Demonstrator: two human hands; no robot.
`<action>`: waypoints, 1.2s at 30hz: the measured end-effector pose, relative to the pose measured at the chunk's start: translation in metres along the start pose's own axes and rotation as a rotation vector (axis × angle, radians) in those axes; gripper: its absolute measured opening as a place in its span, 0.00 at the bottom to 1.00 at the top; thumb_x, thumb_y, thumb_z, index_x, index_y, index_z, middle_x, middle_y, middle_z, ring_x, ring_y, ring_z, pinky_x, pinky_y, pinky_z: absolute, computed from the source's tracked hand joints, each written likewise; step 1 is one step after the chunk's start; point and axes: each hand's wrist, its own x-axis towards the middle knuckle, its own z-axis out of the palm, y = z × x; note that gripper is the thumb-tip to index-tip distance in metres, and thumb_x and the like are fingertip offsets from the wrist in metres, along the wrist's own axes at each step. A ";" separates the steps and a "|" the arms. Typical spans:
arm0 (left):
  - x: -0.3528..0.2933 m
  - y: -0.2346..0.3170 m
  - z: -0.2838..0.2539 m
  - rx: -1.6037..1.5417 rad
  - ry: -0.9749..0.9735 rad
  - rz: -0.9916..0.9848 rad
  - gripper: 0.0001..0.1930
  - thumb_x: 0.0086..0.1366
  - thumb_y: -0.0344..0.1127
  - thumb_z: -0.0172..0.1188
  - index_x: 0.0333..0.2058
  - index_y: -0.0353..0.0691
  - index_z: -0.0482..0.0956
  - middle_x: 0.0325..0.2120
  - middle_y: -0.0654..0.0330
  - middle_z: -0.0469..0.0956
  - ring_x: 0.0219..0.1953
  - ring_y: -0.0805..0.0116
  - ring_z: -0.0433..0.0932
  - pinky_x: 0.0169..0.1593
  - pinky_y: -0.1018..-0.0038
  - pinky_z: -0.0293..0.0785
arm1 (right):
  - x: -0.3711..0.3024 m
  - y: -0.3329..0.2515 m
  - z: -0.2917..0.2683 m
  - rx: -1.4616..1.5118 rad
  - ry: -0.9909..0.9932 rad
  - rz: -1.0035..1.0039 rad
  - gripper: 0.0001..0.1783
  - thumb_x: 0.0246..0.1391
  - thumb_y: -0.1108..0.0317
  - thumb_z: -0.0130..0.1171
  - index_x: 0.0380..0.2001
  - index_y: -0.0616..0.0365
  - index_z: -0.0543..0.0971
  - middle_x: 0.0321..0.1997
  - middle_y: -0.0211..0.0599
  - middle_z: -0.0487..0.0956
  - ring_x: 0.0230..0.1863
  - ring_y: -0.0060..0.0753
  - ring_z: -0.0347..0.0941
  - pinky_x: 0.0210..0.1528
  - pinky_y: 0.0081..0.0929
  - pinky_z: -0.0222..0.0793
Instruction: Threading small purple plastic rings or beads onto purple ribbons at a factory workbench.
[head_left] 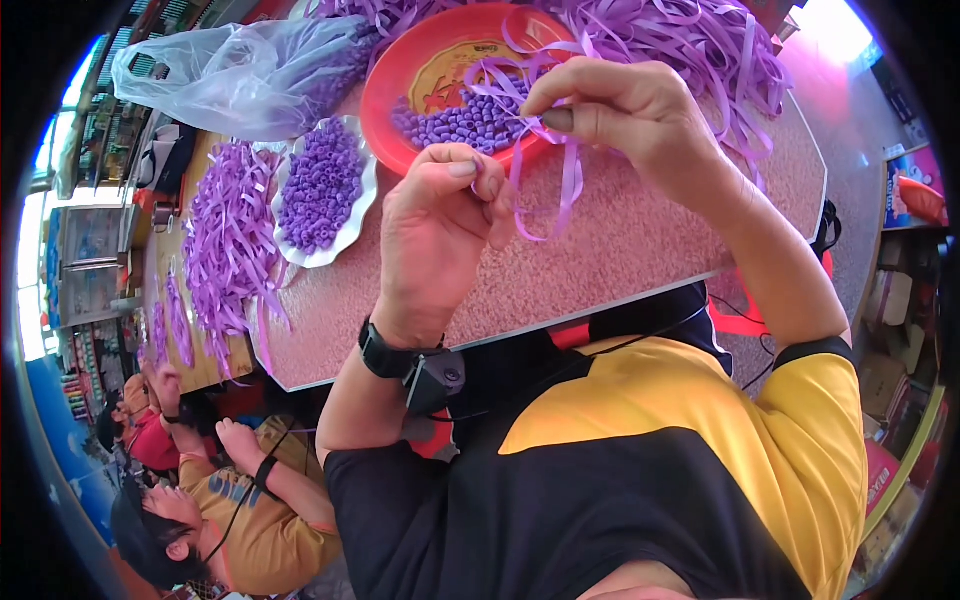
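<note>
My right hand pinches a thin purple ribbon between thumb and forefinger, above the right side of a red plastic basin. The ribbon's loops hang below the fingers. Just left of it and nearer me, my left hand is closed, thumb against forefinger; a speck of purple shows at the fingertips, too small to name. Purple beads lie in the basin. To its left, a white scalloped dish holds a heap of smaller-looking purple beads.
A pile of purple ribbons covers the table's far right. More cut ribbons lie at the left, below a clear plastic bag. Two people sit at the lower left, one in an orange-brown shirt. The pink speckled table ends before my torso.
</note>
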 end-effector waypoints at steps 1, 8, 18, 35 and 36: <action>0.000 -0.003 -0.003 0.007 0.025 -0.007 0.05 0.65 0.31 0.52 0.35 0.37 0.72 0.28 0.57 0.73 0.30 0.64 0.74 0.28 0.70 0.71 | -0.001 -0.002 0.001 -0.085 -0.024 -0.004 0.09 0.57 0.78 0.58 0.42 0.62 0.82 0.34 0.29 0.81 0.38 0.16 0.76 0.44 0.16 0.73; 0.002 -0.008 -0.008 -0.004 0.077 -0.039 0.05 0.65 0.31 0.53 0.35 0.36 0.72 0.28 0.58 0.73 0.29 0.67 0.73 0.28 0.71 0.70 | -0.003 0.002 0.010 -0.375 -0.073 -0.259 0.11 0.52 0.82 0.60 0.39 0.62 0.81 0.35 0.39 0.81 0.35 0.33 0.79 0.38 0.24 0.74; 0.001 -0.013 -0.003 0.047 0.147 -0.021 0.05 0.66 0.30 0.54 0.37 0.34 0.74 0.27 0.57 0.75 0.26 0.67 0.76 0.25 0.72 0.72 | -0.004 0.005 0.013 -0.403 -0.088 -0.269 0.12 0.50 0.84 0.61 0.39 0.60 0.81 0.31 0.37 0.78 0.31 0.33 0.76 0.34 0.26 0.72; -0.002 -0.012 -0.002 0.028 0.067 -0.004 0.05 0.67 0.30 0.54 0.36 0.34 0.74 0.27 0.57 0.75 0.27 0.68 0.75 0.26 0.72 0.71 | -0.003 0.004 0.011 -0.452 -0.052 -0.325 0.13 0.47 0.85 0.62 0.37 0.59 0.81 0.27 0.36 0.73 0.28 0.33 0.74 0.29 0.28 0.69; -0.002 -0.011 -0.002 0.027 0.074 -0.004 0.05 0.67 0.30 0.54 0.36 0.34 0.74 0.27 0.57 0.74 0.27 0.68 0.75 0.25 0.72 0.71 | -0.003 0.003 0.011 -0.404 -0.021 -0.320 0.13 0.47 0.85 0.61 0.37 0.60 0.81 0.27 0.36 0.73 0.27 0.32 0.73 0.29 0.27 0.69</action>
